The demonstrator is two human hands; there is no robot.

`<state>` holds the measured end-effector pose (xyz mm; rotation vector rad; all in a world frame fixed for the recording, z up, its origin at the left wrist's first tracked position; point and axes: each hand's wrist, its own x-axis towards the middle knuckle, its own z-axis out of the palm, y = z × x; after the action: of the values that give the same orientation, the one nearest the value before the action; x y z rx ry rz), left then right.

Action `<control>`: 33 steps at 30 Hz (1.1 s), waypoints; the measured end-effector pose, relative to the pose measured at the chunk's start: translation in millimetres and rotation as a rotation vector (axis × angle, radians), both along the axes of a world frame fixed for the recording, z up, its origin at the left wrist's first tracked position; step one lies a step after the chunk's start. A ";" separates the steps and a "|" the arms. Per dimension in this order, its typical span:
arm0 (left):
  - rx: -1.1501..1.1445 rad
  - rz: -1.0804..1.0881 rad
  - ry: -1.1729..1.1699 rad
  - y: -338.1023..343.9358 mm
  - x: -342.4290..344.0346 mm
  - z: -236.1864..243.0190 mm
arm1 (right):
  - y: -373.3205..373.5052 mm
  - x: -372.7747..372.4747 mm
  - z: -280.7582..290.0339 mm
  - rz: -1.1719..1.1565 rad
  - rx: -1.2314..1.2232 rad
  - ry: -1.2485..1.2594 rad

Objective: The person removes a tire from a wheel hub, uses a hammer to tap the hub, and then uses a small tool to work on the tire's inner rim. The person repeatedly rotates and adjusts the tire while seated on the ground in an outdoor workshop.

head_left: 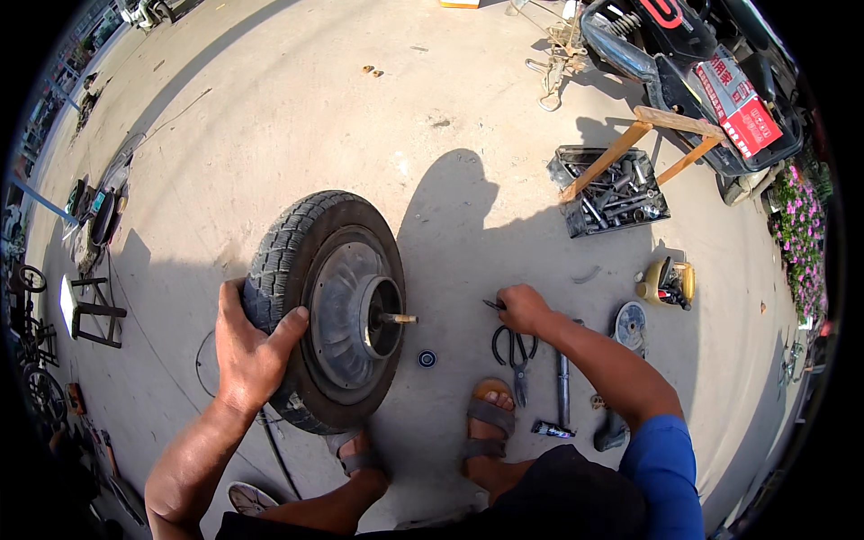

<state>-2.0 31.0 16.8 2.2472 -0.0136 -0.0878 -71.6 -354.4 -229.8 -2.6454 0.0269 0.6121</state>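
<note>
Head view: the left hand (255, 351) grips a big black rubber wheel with a grey metal middle (346, 310).
The wheel is by the grey-sandalled left foot (362, 457). Right of the wheel, well apart, the right hand (522, 308) closes around a small dark pointed tool (492, 305). A little round dark ring with blue (427, 359) lies just right of the wheel; black-handled pliers (519, 376) lie farther right.

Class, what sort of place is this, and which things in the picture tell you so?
Probably an outdoor repair spot for small vehicles: the left hand grips a tyred wheel, a dark tray of metal tools and a hammer lie on the ground, and sunlight falls across it.
</note>
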 end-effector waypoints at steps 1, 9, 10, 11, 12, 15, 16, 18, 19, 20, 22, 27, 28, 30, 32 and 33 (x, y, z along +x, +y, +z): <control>-0.027 0.003 0.011 0.0 0.0 0.8 | -1.7 2.4 -2.6 0.043 -0.002 -0.005; -0.081 -0.024 0.078 4.4 1.6 -2.1 | -50.5 78.7 9.7 0.040 -0.167 -0.003; -0.108 -0.020 0.082 6.7 2.6 -7.6 | -64.3 98.1 11.0 -0.002 -0.209 -0.018; -0.107 -0.005 0.109 5.3 4.4 -7.1 | -80.5 118.1 11.0 -0.044 -0.251 -0.033; -0.101 0.007 0.135 4.8 6.3 -4.7 | -99.2 135.7 6.6 -0.032 -0.317 -0.096; -0.104 0.023 0.124 10.5 3.7 -9.8 | -126.8 194.6 8.4 -0.192 -0.435 -0.161; -0.078 0.024 0.110 11.2 2.3 -6.2 | -137.4 209.6 2.6 -0.160 -0.495 -0.209; -0.040 0.031 0.104 11.9 1.9 -2.2 | -154.9 233.1 -8.2 -0.097 -0.637 -0.284; -0.027 0.033 0.112 11.6 3.0 -1.1 | -161.2 240.7 -13.9 -0.073 -0.719 -0.309; -0.014 0.034 0.121 10.2 4.8 -2.3 | -167.0 247.8 -19.8 -0.047 -0.800 -0.335; -0.138 0.214 0.207 4.5 7.5 -10.2 | -171.8 261.3 -29.6 0.001 -0.914 -0.277; -0.070 0.379 0.269 -6.8 10.4 -5.6 | -175.2 282.1 -45.9 0.009 -0.941 -0.097; -0.051 0.376 0.266 -7.6 10.5 -4.8 | -176.8 281.4 -47.6 0.021 -0.928 -0.109; -0.080 0.381 0.270 -10.9 12.2 -2.9 | -177.9 282.4 -46.0 0.043 -0.907 -0.140; -0.092 0.390 0.263 -13.8 12.7 -1.6 | -176.9 282.8 -38.7 0.039 -0.853 -0.149; -0.088 0.390 0.256 -15.6 12.5 -1.3 | -178.2 281.0 -34.8 0.034 -0.829 -0.152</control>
<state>10.5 15.4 15.5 2.0958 0.5449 -0.1595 209.4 -532.6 -264.6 -3.4905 0.2384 0.4685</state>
